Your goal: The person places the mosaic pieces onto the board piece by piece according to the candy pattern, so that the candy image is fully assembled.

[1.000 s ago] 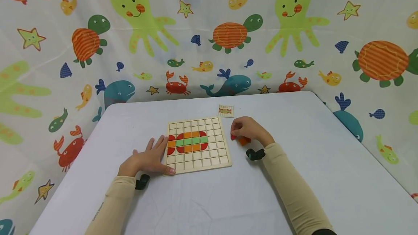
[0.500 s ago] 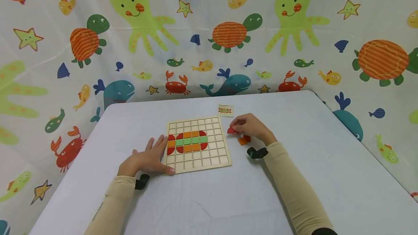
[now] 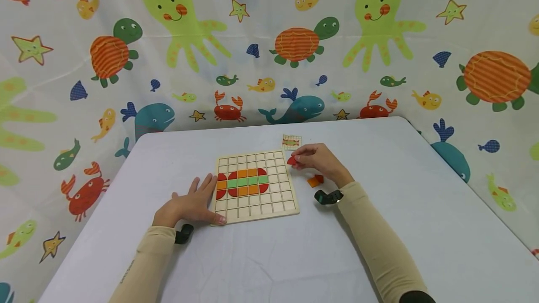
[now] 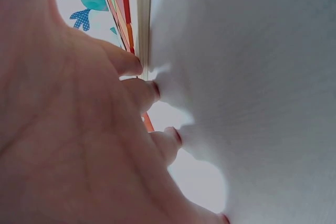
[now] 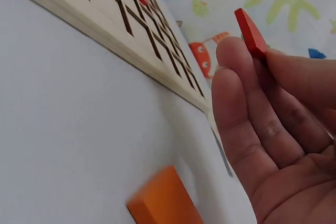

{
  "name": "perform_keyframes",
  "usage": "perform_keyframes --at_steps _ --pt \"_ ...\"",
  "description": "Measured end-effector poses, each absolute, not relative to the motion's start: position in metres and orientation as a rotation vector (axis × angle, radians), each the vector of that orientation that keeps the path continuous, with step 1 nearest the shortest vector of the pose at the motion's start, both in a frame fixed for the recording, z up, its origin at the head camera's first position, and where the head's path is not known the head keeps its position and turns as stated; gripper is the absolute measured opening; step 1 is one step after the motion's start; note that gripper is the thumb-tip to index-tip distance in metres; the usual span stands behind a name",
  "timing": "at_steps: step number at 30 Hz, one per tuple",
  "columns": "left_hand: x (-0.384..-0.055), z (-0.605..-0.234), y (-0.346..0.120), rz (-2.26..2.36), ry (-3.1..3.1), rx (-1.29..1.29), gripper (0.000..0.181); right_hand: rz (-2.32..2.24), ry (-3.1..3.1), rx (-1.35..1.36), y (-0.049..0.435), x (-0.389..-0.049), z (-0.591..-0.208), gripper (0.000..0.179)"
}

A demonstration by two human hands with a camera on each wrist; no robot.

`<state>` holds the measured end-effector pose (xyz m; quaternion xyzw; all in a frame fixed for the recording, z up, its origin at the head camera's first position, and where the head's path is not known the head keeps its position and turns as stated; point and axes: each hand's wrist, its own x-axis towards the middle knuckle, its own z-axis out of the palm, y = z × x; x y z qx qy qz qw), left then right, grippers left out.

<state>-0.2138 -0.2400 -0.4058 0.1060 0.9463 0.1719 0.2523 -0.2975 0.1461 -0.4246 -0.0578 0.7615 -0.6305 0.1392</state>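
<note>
A wooden grid board lies mid-table, bearing red, orange and green tiles in a candy-like pattern. At its left edge rests my left hand, fingers spread, thumb on the near left corner. The left wrist view shows those fingertips down on the tabletop along the board's side. Between thumb and fingers my right hand pinches a red tile with a curved edge, held above the table just off the board's upper right edge.
An orange tile and a darker red-orange one lie right of the board, below my right hand. A small pattern card lies behind the board. A curtain printed with sea animals hangs behind the table.
My right hand has lifted the red tile from beside the orange ones and carried it left and away from me, toward the board's right edge. My left hand has stayed in place.
</note>
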Motion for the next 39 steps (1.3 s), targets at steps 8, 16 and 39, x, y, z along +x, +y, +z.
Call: perform_keyframes --at_steps 8,16,39 --pt "-0.213 -0.408 -0.241 0.495 2.569 0.276 0.138 -1.849 2.190 -0.233 0.121 -0.301 -0.428 0.019" --pt "-0.213 -0.409 -0.241 0.497 2.561 0.274 0.138 -1.813 2.257 -0.304 0.105 -0.303 -0.432 0.016" --pt "-0.211 -0.412 -0.238 0.468 2.588 0.277 0.137 -1.487 2.500 -0.441 0.086 -0.314 -0.442 0.016"
